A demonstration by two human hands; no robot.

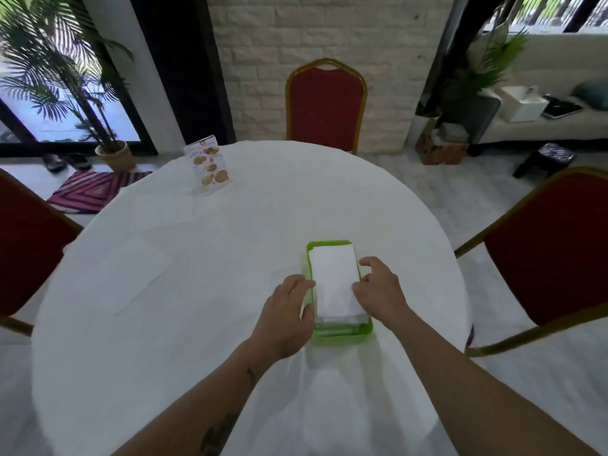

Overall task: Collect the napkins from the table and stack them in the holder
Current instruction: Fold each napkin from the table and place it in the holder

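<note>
Loose napkins [154, 205] lie flat on the far left of your desk [230, 258]. Your left hand [286, 311], grip spread, touches the green holder [342, 330]; the napkin stack [335, 281] sits inside; your right hand [378, 287], grip spread, touches its right edge.

Round table under plain white cloth [230, 258]. Bright lime-green plastic napkin holder [342, 334], stack of white paper napkins [335, 278] inside. Padded chair in deep red with gold frame [325, 103]. Floor rug in pink, red and black diamond stripes [88, 192]. Whitewashed brick wall [312, 31].
</note>
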